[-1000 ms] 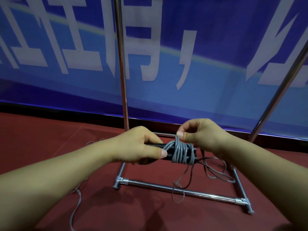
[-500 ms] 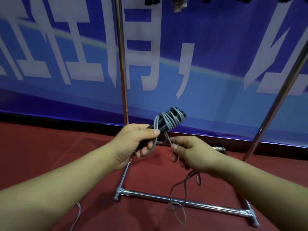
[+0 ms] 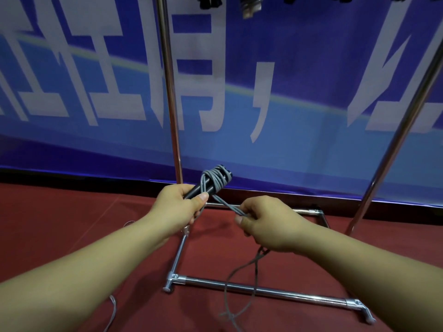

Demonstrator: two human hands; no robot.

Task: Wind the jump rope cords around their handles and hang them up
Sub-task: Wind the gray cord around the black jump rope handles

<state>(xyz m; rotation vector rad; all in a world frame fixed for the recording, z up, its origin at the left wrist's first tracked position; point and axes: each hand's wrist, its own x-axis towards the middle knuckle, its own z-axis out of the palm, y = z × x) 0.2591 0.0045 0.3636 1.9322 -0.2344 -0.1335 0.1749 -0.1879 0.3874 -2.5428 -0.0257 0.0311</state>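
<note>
The rack (image 3: 263, 290) is polished metal tubing with a bright, mirror-like sheen. The handles (image 3: 195, 190) look like matt black plastic or rubber, and the grey cord (image 3: 217, 179) wound on them is smooth with a faint gloss. The red floor (image 3: 72, 216) looks matt, like carpet. The blue banner (image 3: 299, 80) behind has a slightly glossy printed surface.

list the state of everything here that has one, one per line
left hand: grips the black handles, tilted up and away
right hand: pinches the doubled cord, pulled taut
handles: bundled, gray cord coiled around the upper end
cord: mostly wound, loose tail hanging to the floor
rack: standing on red carpet, items hung at top
</note>
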